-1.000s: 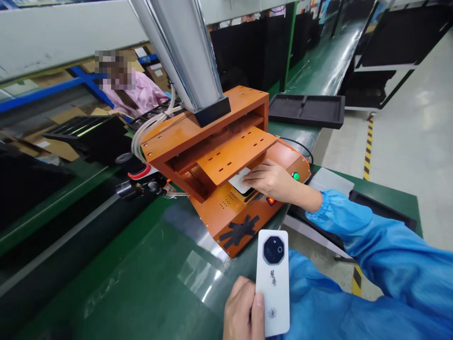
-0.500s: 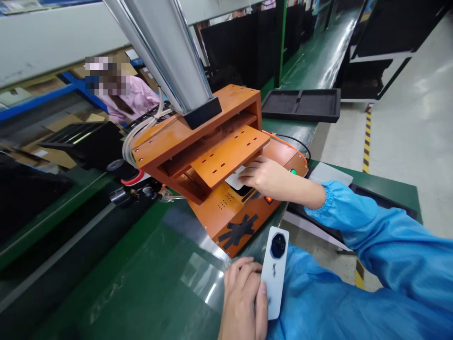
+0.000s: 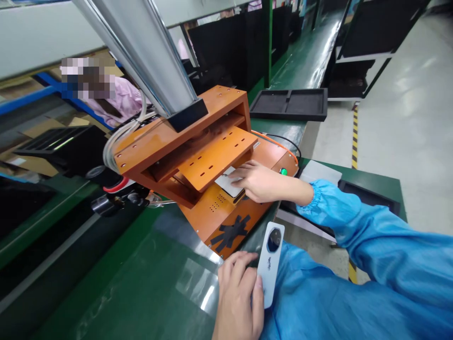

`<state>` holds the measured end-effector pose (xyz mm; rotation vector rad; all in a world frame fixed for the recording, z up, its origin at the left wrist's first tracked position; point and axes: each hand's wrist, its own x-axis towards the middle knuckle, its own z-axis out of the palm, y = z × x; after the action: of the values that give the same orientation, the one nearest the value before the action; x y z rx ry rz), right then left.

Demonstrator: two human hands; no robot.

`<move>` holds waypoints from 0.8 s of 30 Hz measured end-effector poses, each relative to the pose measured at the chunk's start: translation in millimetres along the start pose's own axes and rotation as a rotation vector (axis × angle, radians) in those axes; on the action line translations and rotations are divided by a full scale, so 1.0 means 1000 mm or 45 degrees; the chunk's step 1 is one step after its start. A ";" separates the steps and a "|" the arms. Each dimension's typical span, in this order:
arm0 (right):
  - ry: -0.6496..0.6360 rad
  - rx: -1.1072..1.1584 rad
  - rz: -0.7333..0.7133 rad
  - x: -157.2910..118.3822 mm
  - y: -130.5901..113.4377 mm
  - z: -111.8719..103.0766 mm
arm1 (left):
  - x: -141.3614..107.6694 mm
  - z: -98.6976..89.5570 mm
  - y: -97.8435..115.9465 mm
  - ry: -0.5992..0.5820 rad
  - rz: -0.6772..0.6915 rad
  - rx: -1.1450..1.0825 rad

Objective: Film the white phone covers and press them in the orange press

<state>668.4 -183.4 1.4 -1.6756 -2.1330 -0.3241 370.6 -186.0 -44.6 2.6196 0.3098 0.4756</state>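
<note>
Okay, two bare hands, both in sight. Left hand [image 3: 238, 295] near the desk [image 3: 141, 283] edge: thumb pressed onto the lower left edge of a white phone [image 3: 269, 271], other fingers loosely bent; phone tilted, its back with dark camera patch facing up. Right hand [image 3: 262, 182], blue sleeve [image 3: 339, 205], reaches into the orange press [image 3: 187, 137]. Its fingers are bent, tips on a white panel [image 3: 230, 185]; thumb hidden, so can't tell if they pinch it. Panel lies partly under the flat orange plate [image 3: 219, 156], on the press base, small dark mark showing. Plate sits above it. Silver cylinder [image 3: 141, 56] rises from the press top. Green button [image 3: 283, 172] just beyond the right wrist; black tape [image 3: 231, 233] crossed on the press front. Black tray [image 3: 307, 101] on the green surface behind the press. Person in pink [image 3: 123, 99] at the far left, beyond the press.
</note>
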 end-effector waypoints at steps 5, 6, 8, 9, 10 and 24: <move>0.671 0.018 0.606 -0.074 -0.008 0.016 | 0.013 0.010 -0.001 0.163 0.004 0.200; 0.751 -0.024 0.712 -0.093 -0.007 0.021 | 0.014 0.013 -0.002 0.200 -0.009 0.221; 0.771 -0.119 0.814 -0.126 0.000 0.032 | 0.014 0.018 -0.007 0.267 -0.016 0.270; 0.742 -0.158 0.831 -0.140 0.003 0.037 | 0.013 0.021 -0.010 0.291 -0.018 0.296; 0.704 -0.190 0.834 -0.150 0.007 0.042 | 0.012 0.023 -0.013 0.306 -0.023 0.322; 0.213 0.913 0.823 -0.190 -0.033 0.031 | 0.004 0.032 0.015 0.466 -0.057 0.164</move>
<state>668.7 -344.0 -109.4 -1.6750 -1.2467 0.4282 388.6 -210.1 -63.3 2.6311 0.5299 0.9506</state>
